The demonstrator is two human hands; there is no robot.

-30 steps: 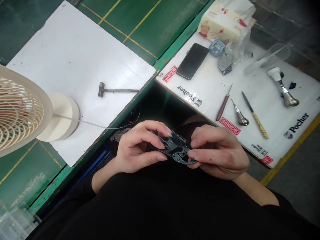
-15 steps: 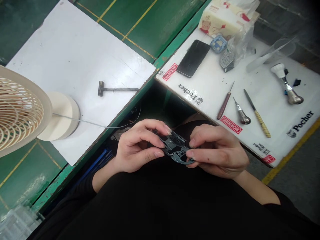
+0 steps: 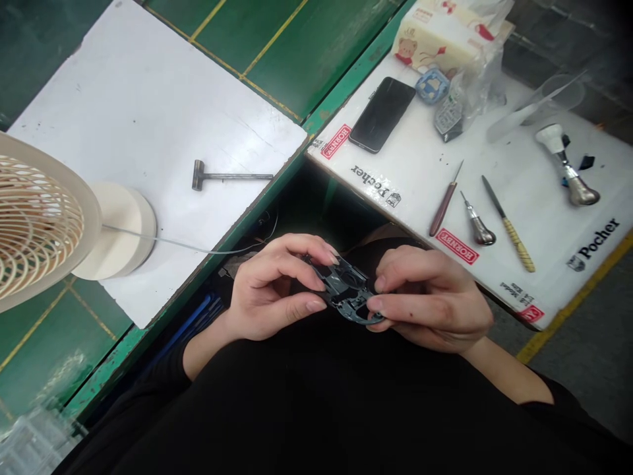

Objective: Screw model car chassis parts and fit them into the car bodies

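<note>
While the left hand (image 3: 270,290) and right hand (image 3: 438,300) pinch a curvy dark-grey plastic-looking part (image 3: 349,287), how finished it is doesn't show.

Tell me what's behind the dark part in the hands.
Black clothing shows past the lower edge of the dark part; anything directly behind its solid areas is hidden.

2 hands (image 3: 274,290) (image 3: 435,300) hold a plastic-looking part (image 3: 341,285)

Dark grey part (image 3: 348,291), openwork, curved-edged, held aslant
</note>
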